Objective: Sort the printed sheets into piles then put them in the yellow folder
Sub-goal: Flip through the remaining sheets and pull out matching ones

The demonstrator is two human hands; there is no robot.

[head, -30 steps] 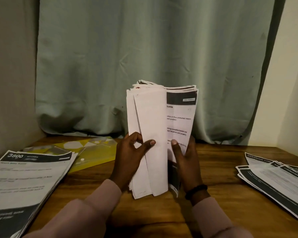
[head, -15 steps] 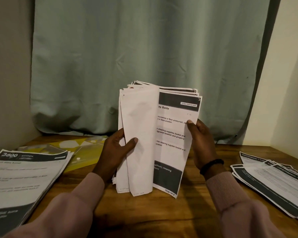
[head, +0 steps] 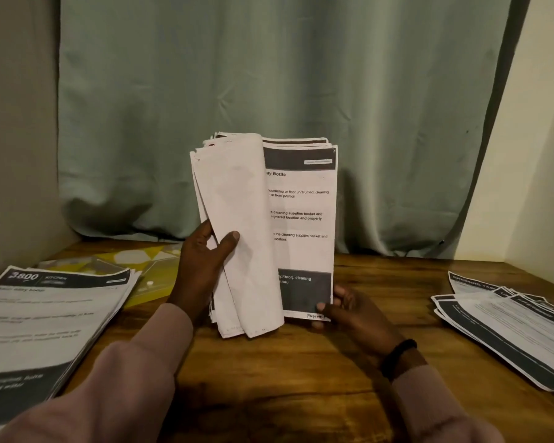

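Head view: a thick stack of printed sheets (head: 269, 231) stands upright on its lower edge on the wooden table (head: 349, 362), in front of a green curtain (head: 269, 75). Front part of the stack is bent back toward the left, blank reverse sides showing; behind it a printed page is exposed, its heading ending "ay Bottle", with a dark band at the foot.

Left hand (head: 202, 266): fingers wrapped behind the folded-back sheets, thumb pressed on their front face, so it grips that portion. Right hand (head: 349, 310): thumb and fingers pinch the lower right corner of the exposed page, near a handwritten page mark.

Sorted so far: one pile at left, top sheet headed "3800 KITCHEN" (head: 45, 321), edges fairly square. A second pile at right (head: 506, 330), fanned and loose, lies well apart from the held stack. Yellow folder (head: 154, 270) lies flat at the back left, partly under the left pile's far corner; it looks translucent, with a snap button.

Handling judgement:
- Single sheets are light and floppy; one will droop if held by a corner alone.
- Together the sheets are heavier yet still bend, as the curl at the left shows.
- Paper faces slide on each other, so neighbouring sheets may come along or slip out.
- Best hold for one sheet: corner pinch, as now, while the other hand clamps the rest.
- Best hold for a whole pile: both long edges, squared against the table first.
- The fanned right pile probably needs squaring before it will enter the folder.
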